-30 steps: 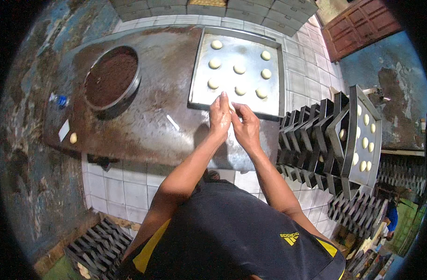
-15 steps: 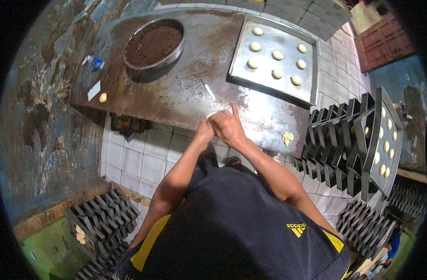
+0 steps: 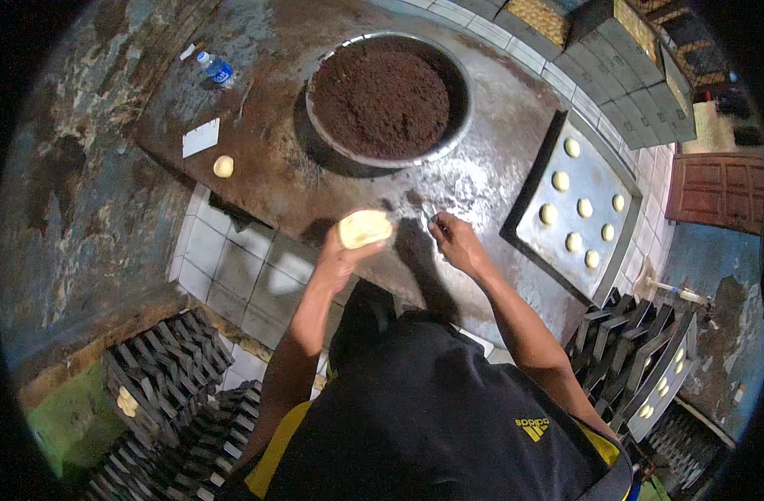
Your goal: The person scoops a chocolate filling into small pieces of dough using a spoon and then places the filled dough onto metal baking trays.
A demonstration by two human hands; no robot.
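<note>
My left hand (image 3: pixel 340 257) holds a flattened piece of pale dough (image 3: pixel 365 229) over the table's near edge. Just right of it, my right hand (image 3: pixel 459 243) is closed on a thin, flat metal tool (image 3: pixel 426 214), its far end pointing toward the bowl. Something dark brown shows near the tool's tip; I cannot tell whether it is on the tool or on the table. Beyond both hands stands a large metal bowl (image 3: pixel 464 138) of crumbly dark brown filling (image 3: pixel 386 98). A single dough ball (image 3: pixel 223 166) lies on the table to the left.
A white card (image 3: pixel 200 138) and a plastic bottle (image 3: pixel 215 68) are at the table's left. A metal tray (image 3: pixel 524 244) with several dough balls rests at the right. Stacked dark trays (image 3: pixel 620 342) stand beyond the table's right edge, others (image 3: pixel 169 367) behind me on the left.
My hands have come apart. The dough now lies wide in my left hand, and my right hand has picked the thin tool up off the table. My view has swung left and closer to the bowl.
</note>
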